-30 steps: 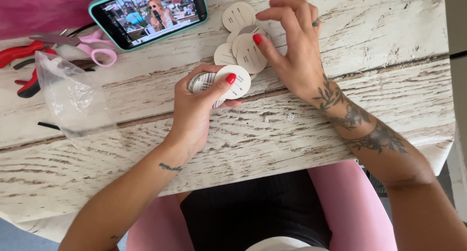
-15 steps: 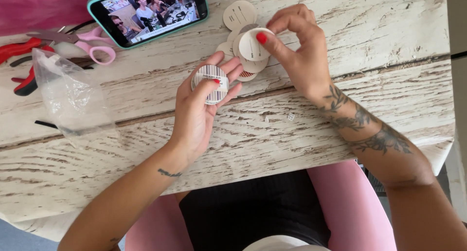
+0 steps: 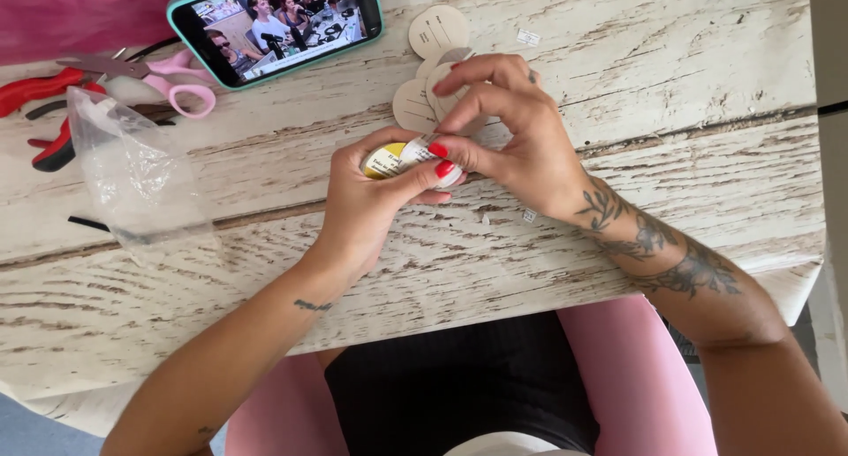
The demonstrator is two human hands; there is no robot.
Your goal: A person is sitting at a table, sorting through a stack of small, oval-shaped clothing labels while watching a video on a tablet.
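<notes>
Your left hand (image 3: 367, 200) grips a small stack of round cards (image 3: 397, 158) just above the table (image 3: 689, 76), thumb clamped over the top face; the exposed card shows a yellow patch. Your right hand (image 3: 517, 142) meets it from the right, with thumb and forefinger pinching the stack's right edge, so both sets of fingers are closed on the same stack. The loose pile of round cards (image 3: 424, 76) lies on the table directly behind your hands, near the phone (image 3: 278, 23). A clear plastic bag (image 3: 132, 173) and pink scissors (image 3: 172, 80) lie well apart to the left. The step in hand appears to be seating a card onto the stack. The next move calls for squaring the edges flush before relaxing the right pinch, while the left thumb maintains pressure on the stack.
</notes>
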